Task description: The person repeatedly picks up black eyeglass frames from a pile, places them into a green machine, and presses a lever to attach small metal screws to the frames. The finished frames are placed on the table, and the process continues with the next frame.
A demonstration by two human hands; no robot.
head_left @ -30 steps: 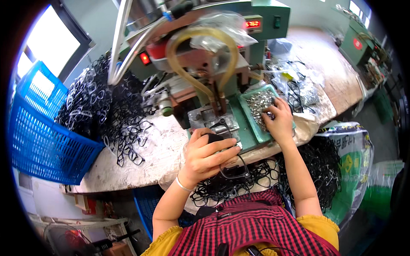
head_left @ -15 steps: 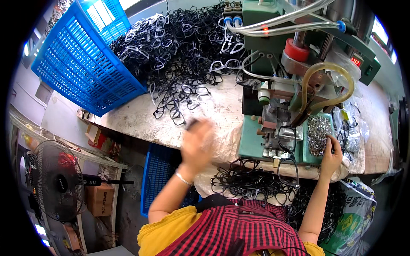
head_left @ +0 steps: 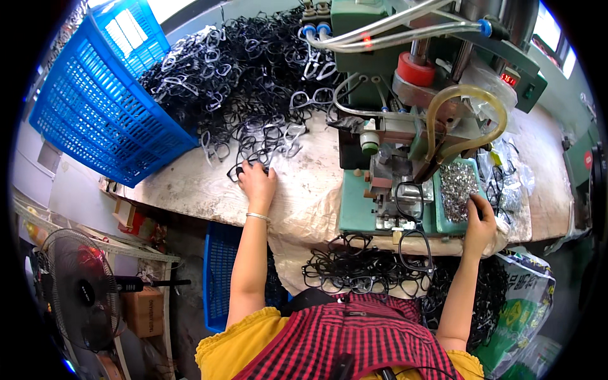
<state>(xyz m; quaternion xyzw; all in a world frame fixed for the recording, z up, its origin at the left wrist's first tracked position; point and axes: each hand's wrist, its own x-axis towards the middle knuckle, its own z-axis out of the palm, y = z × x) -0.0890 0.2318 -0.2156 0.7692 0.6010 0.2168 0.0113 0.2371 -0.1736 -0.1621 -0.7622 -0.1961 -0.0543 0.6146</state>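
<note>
Your left hand (head_left: 256, 182) was stretched out well to the left of the green machine (head_left: 405, 158), fingers curled down over a black eyeglass frame (head_left: 244, 170) at the near edge of the big heap of black frames (head_left: 240, 82); whether you had it pinched or were only touching it I could not tell. That heap lay on the worn bench top (head_left: 190, 187) to the left of the machine and ran back to the blue plastic crate (head_left: 95, 101), which leaned on its side farther left.

Your right hand (head_left: 479, 221) rested at the near right corner of the machine, fingertips dipped into the green tray of small metal parts (head_left: 457, 190), fingers bunched together. What they pinched, if anything, was hidden.

One black frame sat on the machine's bed (head_left: 410, 201), just left of that tray. More frames (head_left: 354, 269) lay piled in front of the machine, between it and your lap. A floor fan (head_left: 76, 291) stood far off to the machine's lower left.
</note>
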